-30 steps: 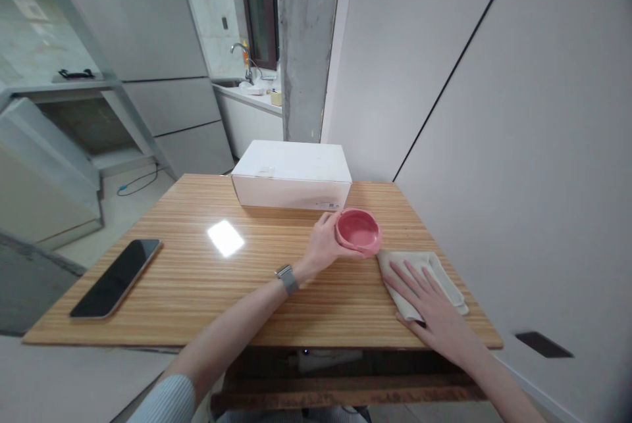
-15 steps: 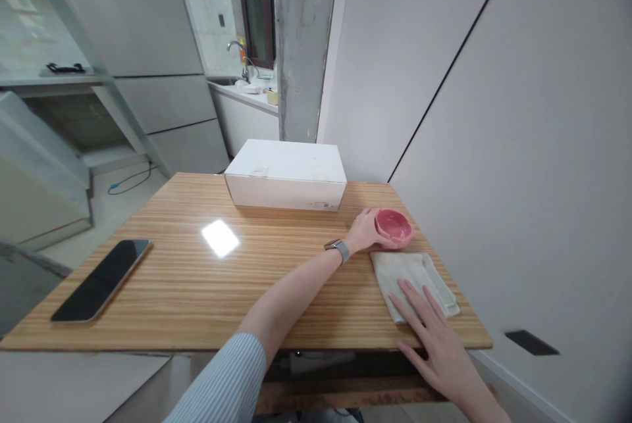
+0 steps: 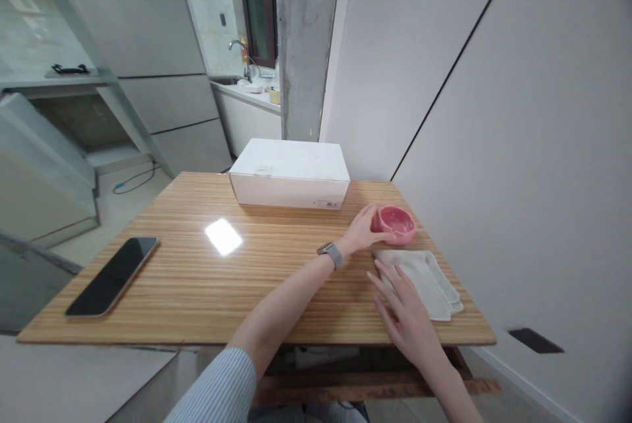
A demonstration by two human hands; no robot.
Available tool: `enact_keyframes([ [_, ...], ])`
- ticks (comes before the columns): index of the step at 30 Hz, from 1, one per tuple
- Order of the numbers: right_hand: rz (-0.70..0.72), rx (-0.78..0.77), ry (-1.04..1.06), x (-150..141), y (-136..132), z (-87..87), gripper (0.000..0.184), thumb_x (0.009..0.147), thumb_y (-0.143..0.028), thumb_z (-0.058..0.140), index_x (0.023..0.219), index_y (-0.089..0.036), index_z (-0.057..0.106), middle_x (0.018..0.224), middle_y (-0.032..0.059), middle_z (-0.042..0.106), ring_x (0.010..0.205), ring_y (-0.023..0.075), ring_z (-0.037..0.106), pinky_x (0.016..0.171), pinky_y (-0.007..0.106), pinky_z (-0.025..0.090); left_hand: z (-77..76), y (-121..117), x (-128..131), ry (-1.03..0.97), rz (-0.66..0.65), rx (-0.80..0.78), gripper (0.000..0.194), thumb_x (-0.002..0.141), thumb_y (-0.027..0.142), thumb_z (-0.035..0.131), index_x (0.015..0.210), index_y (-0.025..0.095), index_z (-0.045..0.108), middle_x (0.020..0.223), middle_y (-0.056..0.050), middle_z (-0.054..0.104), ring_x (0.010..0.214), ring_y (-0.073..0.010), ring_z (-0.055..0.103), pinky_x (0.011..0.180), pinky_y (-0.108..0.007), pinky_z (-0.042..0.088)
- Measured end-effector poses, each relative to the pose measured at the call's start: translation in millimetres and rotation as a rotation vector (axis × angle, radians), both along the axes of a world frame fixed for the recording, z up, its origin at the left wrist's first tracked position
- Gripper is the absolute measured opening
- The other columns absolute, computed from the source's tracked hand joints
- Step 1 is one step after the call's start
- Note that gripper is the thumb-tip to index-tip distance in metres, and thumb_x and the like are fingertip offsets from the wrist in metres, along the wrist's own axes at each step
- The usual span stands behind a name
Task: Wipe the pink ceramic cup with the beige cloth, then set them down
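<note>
A small pink bowl [image 3: 397,228] rests upright on the right part of the wooden table. My left hand [image 3: 364,231] is at the bowl's left side, thumb along the front and fingers behind, around the near-left wall. Just in front of the bowl lies a folded off-white cloth [image 3: 428,281]. My right hand [image 3: 405,318] is over the cloth's left edge with its fingers spread and nothing in them. Whether its fingertips touch the cloth, I cannot tell.
A white cardboard box [image 3: 290,173] stands at the back of the table [image 3: 276,252]. A black phone [image 3: 113,277] lies at the left. A white wall [image 3: 494,166] runs close along the right edge. Behind the box is a concrete pillar [image 3: 309,48].
My left hand has carried the bowl right and set it down behind the cloth. My right hand has shifted left from the middle of the cloth to its edge.
</note>
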State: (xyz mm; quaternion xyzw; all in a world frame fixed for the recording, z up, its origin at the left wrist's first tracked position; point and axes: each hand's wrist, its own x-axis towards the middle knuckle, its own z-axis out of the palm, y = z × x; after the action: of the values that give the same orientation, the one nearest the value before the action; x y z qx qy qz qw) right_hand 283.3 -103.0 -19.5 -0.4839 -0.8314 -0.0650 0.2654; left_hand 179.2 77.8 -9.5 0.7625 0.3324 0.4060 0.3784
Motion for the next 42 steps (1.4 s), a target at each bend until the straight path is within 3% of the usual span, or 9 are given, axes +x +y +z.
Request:
enact_keyframes([
  [4, 0.021, 0.053, 0.105, -25, 14, -9.2, 0.030, 0.091, -0.016, 0.046, 0.118, -0.022, 0.057, 0.129, 0.0099, 0.057, 0.124, 0.0237, 0.050, 0.103, 0.047, 0.043, 4.5, -32, -56, 0.100, 0.046, 0.095, 0.034, 0.088, 0.034, 0.053, 0.117, 0.018, 0.058, 0.121, -0.010, 0.059, 0.115, -0.0214, 0.053, 0.103, -0.038, 0.040],
  [7, 0.002, -0.025, 0.147, -46, 21, -12.7, 0.021, 0.093, -0.019, 0.044, 0.104, -0.020, 0.062, 0.100, 0.0079, 0.068, 0.095, 0.0193, 0.063, 0.086, 0.037, 0.051, 3.9, -66, -110, 0.227, 0.059, 0.120, 0.028, 0.092, 0.030, 0.045, 0.113, 0.020, 0.060, 0.113, -0.008, 0.063, 0.106, -0.0193, 0.058, 0.096, -0.035, 0.045],
  [12, -0.059, -0.147, 0.124, -82, 26, -14.1, 0.024, 0.096, -0.025, 0.040, 0.082, -0.020, 0.060, 0.079, 0.0045, 0.063, 0.076, 0.0175, 0.059, 0.070, 0.030, 0.046, -8.0, -118, -189, 0.480, 0.273, 0.170, 0.025, 0.095, 0.026, 0.038, 0.103, 0.021, 0.062, 0.105, -0.007, 0.062, 0.101, -0.0194, 0.057, 0.091, -0.036, 0.047],
  [17, -0.125, -0.202, 0.079, -106, 27, -21.4, 0.024, 0.095, -0.027, 0.041, 0.074, -0.021, 0.052, 0.073, 0.0020, 0.059, 0.071, 0.0163, 0.056, 0.065, 0.027, 0.039, -21.1, -143, -236, 0.652, 0.480, 0.222, 0.024, 0.093, 0.024, 0.040, 0.077, 0.020, 0.058, 0.086, -0.005, 0.059, 0.087, -0.0200, 0.055, 0.079, -0.035, 0.047],
  [23, -0.136, -0.219, 0.068, -110, 27, -21.0, 0.024, 0.095, -0.028, 0.041, 0.074, -0.021, 0.048, 0.073, 0.0008, 0.058, 0.071, 0.0160, 0.054, 0.065, 0.027, 0.036, -27.5, -148, -247, 0.761, 0.588, 0.272, 0.025, 0.091, 0.024, 0.043, 0.069, 0.021, 0.054, 0.075, -0.004, 0.059, 0.078, -0.0209, 0.053, 0.072, -0.034, 0.042],
  [42, -0.165, -0.207, 0.005, -110, 26, -20.8, 0.031, 0.096, -0.030, 0.037, 0.070, -0.021, 0.050, 0.066, 0.0004, 0.061, 0.061, 0.0147, 0.054, 0.060, 0.027, 0.030, -27.4, -148, -246, 0.844, 0.574, 0.276, 0.027, 0.093, 0.028, 0.041, 0.070, 0.022, 0.053, 0.073, -0.002, 0.062, 0.072, -0.0192, 0.056, 0.071, -0.033, 0.037],
])
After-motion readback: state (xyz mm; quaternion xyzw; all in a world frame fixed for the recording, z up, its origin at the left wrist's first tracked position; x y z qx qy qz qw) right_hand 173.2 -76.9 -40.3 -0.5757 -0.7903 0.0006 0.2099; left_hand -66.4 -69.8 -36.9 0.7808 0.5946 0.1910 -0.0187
